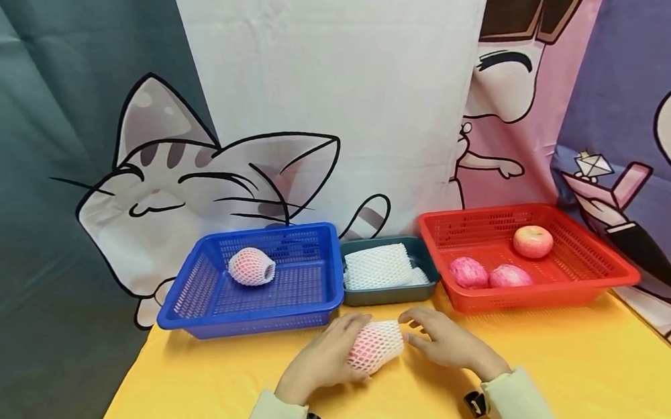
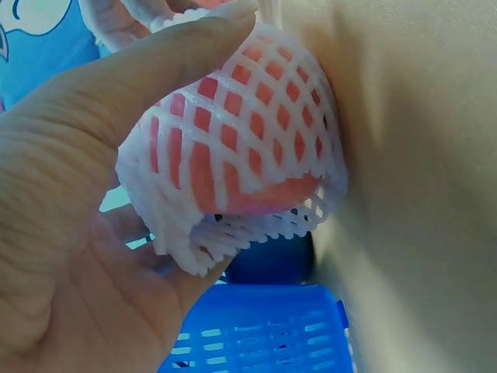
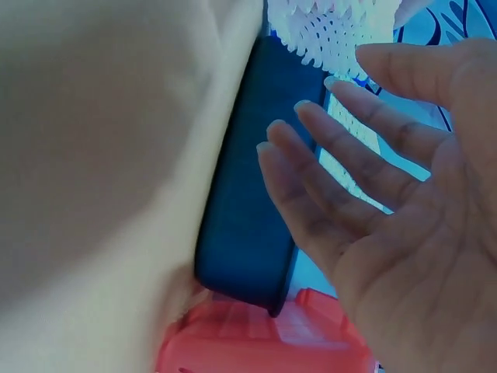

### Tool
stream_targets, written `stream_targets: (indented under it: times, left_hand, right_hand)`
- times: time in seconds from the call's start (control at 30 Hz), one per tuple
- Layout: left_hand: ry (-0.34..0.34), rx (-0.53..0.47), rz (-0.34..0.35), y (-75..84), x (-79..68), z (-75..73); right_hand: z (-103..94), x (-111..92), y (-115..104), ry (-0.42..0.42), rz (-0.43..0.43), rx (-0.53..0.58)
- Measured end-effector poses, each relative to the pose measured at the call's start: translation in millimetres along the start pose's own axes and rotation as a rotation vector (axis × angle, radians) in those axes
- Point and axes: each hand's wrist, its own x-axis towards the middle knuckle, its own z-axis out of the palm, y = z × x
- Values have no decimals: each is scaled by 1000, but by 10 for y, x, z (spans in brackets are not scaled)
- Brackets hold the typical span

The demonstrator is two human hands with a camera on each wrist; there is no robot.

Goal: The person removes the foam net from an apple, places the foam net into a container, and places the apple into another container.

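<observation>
A pinkish-red apple (image 2: pixel 256 203) sits inside a white foam net sleeve (image 1: pixel 384 340), just above the yellow table in front of the dark green tray. My left hand (image 1: pixel 330 355) grips the netted apple from the left, thumb laid across the net in the left wrist view. Close to the net's right end is my right hand (image 1: pixel 445 339), its fingers spread and loosely bent. In the right wrist view that right hand (image 3: pixel 388 171) has nothing in its palm, and the net (image 3: pixel 334 31) hangs beyond its fingertips.
A blue basket (image 1: pixel 249 319) at the left holds one netted fruit (image 1: pixel 250 267). The dark green tray (image 1: pixel 389 295) in the middle holds flat white foam nets (image 1: pixel 377 267). Inside the red basket (image 1: pixel 538 294) at the right lie three apples (image 1: pixel 533 242). A printed curtain (image 1: pixel 349 100) hangs behind.
</observation>
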Motion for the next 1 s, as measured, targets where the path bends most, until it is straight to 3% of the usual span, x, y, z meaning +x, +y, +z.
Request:
stream_targets:
  times: [0.27,0.57,1.0]
  left_hand:
    - [-14,-28,-25,-20,-46,41]
    - [-60,-45,-27,-48,-32,-25]
    - [-79,15,-49,-94,-38,-33]
  right_hand:
    - [80,19,48,19,-44,32]
    - [34,65,57,21,-14,-8]
    - [70,66,39,-10,-50,62]
